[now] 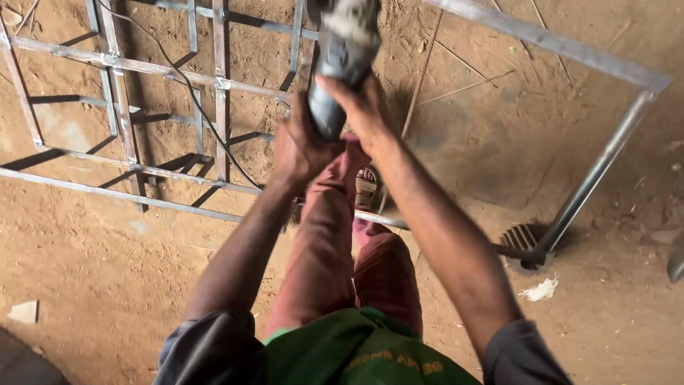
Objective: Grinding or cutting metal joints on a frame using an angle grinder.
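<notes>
Both hands are wrapped around an angle grinder (pixel 342 60), and it's a firm two-handed hold: the left hand (pixel 299 146) is clenched around the lower end of the grey body, the right hand (pixel 363 107) closed over it from the other side, just above. The tool sits out in front of the person at arm's reach, its dusty head pointing away toward the top edge of the view, right over the welded steel frame (pixel 164 71) lying on the sandy ground (pixel 85 249). A black power cord (pixel 192 93) snakes across the frame bars and runs back toward the hands.

Now the risks, as I judge them. That cord crosses the metalwork close to the tool, so it could snag or get nicked. A sandalled foot (pixel 366 187) rests by a bar directly below the grinder, and bare hands offer no protection if the head kicks off an edge. Another steel frame (pixel 605 153) lies to the right, near a round drain grate (pixel 524 239).
</notes>
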